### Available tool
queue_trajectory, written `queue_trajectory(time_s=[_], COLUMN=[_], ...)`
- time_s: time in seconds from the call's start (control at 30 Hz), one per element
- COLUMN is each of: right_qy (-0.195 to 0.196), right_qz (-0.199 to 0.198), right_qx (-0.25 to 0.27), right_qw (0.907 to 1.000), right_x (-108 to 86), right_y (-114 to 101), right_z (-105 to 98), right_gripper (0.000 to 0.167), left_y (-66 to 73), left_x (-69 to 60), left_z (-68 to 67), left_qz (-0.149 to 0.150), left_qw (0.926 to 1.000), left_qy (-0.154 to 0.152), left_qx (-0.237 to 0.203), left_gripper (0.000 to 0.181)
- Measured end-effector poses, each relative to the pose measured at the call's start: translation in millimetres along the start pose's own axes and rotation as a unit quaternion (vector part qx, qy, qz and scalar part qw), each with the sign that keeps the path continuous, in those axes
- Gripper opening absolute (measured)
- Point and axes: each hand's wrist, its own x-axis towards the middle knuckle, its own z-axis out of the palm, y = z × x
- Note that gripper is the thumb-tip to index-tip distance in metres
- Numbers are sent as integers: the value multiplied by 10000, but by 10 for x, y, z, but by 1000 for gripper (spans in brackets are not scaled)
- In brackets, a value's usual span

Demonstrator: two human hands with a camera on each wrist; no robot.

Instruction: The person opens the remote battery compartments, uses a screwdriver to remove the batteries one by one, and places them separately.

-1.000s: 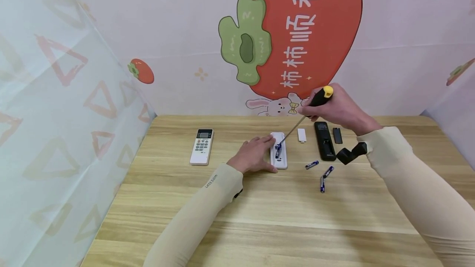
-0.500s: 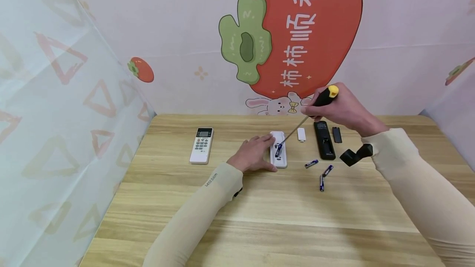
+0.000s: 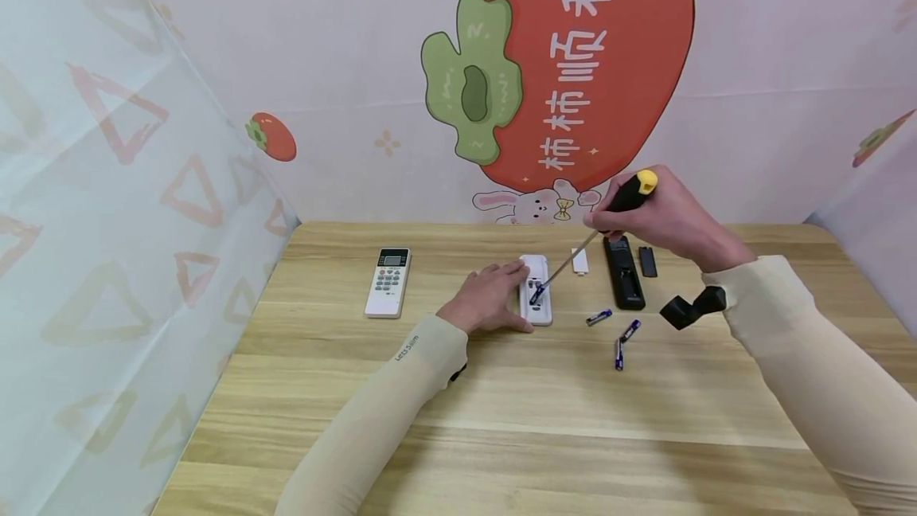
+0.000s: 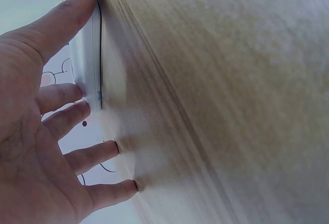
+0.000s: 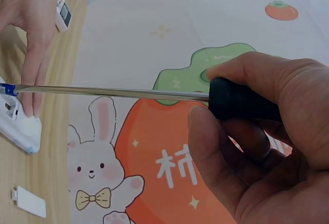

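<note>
My right hand [image 3: 662, 217] grips the black and yellow handle of a screwdriver [image 3: 573, 259], its thin metal shaft slanting down to the left. The screwdriver's tip meets a blue and silver battery [image 3: 536, 294], which sits tilted in the compartment of a white remote control [image 3: 539, 316] lying back up. In the right wrist view the flat tip touches the battery's end [image 5: 7, 89]. My left hand [image 3: 485, 299] rests against the white remote's left side, thumb low and fingers higher up. Seen from the left wrist, those fingers are fairly straight, and two of them touch only the table.
A white battery cover [image 3: 579, 261] lies right of the white remote. Farther right are a black remote [image 3: 625, 275] and its dark cover [image 3: 648, 262]. Loose batteries [image 3: 598, 318] lie in front of them. Another white remote [image 3: 388, 283] lies face up at left. A printed backdrop [image 3: 344, 62] rises behind the table.
My right hand has shifted slightly right and down, so the screwdriver slants a little lower. The battery in the compartment looks more tilted. My left hand holds its place at the white remote.
</note>
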Motion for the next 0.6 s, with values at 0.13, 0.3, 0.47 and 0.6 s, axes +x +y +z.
queue_trajectory(time_s=[0.13, 0.3, 0.47, 0.6], right_qy=[-22, -71, -108, -107], right_qz=[12, -18, -24, 59], right_qx=[15, 71, 84, 93], right_qw=[10000, 9999, 9999, 9999], right_x=[-8, -19, -29, -35], right_y=[-16, -19, -17, -17], right_z=[9, 13, 12, 9], right_gripper=[17, 17, 18, 20], left_y=[1, -6, -8, -5], left_x=[-9, -3, 1, 3], left_z=[-5, 2, 5, 4], left_qz=[16, 28, 43, 23], left_qw=[10000, 10000, 10000, 10000], left_qy=[23, 48, 47, 35], left_qx=[-14, -22, -20, -3], left_gripper=[101, 101, 101, 101])
